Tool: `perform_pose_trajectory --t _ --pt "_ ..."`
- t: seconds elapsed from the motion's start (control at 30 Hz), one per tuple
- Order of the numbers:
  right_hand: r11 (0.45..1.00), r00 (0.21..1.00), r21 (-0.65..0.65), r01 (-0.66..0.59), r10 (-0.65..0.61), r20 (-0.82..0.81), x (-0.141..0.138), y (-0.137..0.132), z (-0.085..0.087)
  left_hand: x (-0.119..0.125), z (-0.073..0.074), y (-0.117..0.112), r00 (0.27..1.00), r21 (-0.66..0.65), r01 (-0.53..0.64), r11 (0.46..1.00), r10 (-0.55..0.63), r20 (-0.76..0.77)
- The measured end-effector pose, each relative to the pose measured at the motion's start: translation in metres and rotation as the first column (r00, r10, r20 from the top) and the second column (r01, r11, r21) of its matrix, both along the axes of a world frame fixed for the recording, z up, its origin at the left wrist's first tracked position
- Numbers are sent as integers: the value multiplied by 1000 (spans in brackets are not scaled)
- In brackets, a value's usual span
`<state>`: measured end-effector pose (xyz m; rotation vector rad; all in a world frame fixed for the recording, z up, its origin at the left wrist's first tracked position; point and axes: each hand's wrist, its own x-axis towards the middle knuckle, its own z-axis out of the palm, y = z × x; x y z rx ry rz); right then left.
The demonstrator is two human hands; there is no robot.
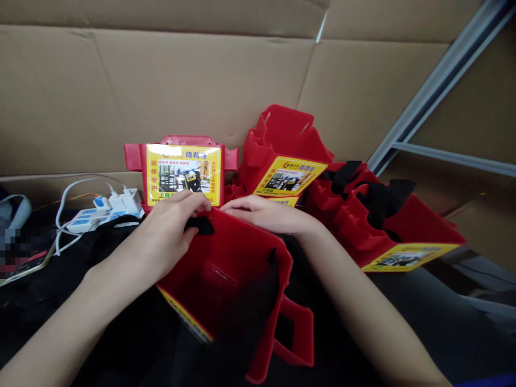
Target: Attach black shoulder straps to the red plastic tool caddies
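A red box [250,247] stands tilted at 6 o'clock, just below the centre of the view, its open side turned up and a yellow label on its lower-left face. The left hand [173,226] grasps its far-left rim, thumb inside, beside a short black strap end [204,226]. The right hand [260,214] lies along the outside of the far wall with fingers extended; whether it grips cannot be told, as its fingertips are partly hidden.

Under the box, black cloth [100,250] covers the left of the surface; toward 4 o'clock a dark grey surface [423,309] shows. A white-and-blue power strip [91,217] lies at 9 o'clock, with plugs and white cables. Creased cardboard [193,86] walls the back from 10 to 1 o'clock, and a grey metal frame [427,91] slants at 2 o'clock. More labelled red holders stand around: one [133,157] between 9 and 10 o'clock, stacked ones [288,131] near 1, others with black straps [423,220] between 3 and 4.
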<state>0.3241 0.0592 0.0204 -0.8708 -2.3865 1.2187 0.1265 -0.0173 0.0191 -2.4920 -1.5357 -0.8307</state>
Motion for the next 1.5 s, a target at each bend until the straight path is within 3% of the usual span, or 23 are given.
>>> perform_pose_trajectory --t 0.2,0.33,0.63,0.93,1.2,1.33,1.5 --pt "991 991 -57 -117 113 -75 -1 5 -11 2 0 -3 999 2 -39 999 38 19" --pt "991 986 -88 -99 86 -141 -2 6 -13 3 0 -5 999 30 -45 999 46 -14" --pt "986 973 -158 -59 21 -232 -9 6 -21 -3 -17 4 991 -24 -29 999 26 -131" --pt "986 974 -154 -57 21 -226 -8 8 -20 -4 -8 -7 993 -85 -59 995 50 -110" --pt "976 956 -195 -94 33 -293 -10 10 -24 -7 -14 4 985 -72 -85 994 73 -158" --pt "983 931 -162 -83 18 -366 -14 12 -27 9 -14 -1 971 -22 -186 982 180 -156" --pt "999 955 0 37 -35 -295 -14 12 -26 15 -14 -6 962 -64 -187 980 170 -214"
